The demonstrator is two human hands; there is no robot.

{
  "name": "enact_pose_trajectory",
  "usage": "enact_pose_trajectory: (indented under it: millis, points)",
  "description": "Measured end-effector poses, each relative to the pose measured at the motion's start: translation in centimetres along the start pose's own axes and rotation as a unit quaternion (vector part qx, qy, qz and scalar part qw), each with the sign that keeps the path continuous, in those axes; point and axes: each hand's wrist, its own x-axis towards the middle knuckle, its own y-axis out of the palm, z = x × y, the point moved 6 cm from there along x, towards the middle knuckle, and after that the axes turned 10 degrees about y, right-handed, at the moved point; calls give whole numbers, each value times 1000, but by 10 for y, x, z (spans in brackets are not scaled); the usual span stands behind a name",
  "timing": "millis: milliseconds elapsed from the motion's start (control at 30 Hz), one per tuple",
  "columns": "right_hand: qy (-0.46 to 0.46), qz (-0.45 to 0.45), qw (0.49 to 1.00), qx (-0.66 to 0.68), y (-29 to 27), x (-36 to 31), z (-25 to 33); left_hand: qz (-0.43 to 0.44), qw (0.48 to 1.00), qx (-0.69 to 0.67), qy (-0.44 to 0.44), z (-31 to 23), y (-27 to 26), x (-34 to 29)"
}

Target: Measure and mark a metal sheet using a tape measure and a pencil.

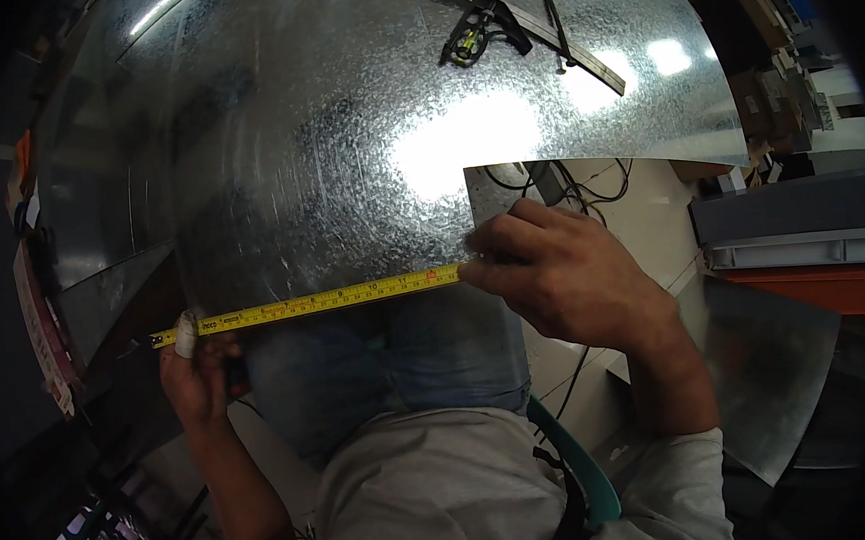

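Observation:
A yellow tape measure [324, 301] is pulled out along the near edge of a large shiny sheet of metal [276, 181]. My left hand [197, 372] is closed on the tape near its hooked end, with a white wrapping on the thumb pressed over the blade. At the other end, my right hand [563, 271] pinches the blade beside the corner of a rectangular notch in the sheet. Its fingertips are at the sheet's edge. The tape's case does not show.
A combination square [578, 59] lies on the far part of the sheet, with a thin dark pointed tool [553, 21] across its rule. Black cables [588, 194] show through the notch. Another metal sheet [770, 367] leans at right, near a grey and orange box [805, 284].

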Motion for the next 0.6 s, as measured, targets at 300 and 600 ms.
enact_pose_trajectory:
  millis: [300,600]
  points:
    - [9,11,1000,4,1,-1,-1,-6,1000,-4,-1,0,1,-1]
    - [-6,-15,1000,1,1,0,0,3,1000,4,-4,1,0,0]
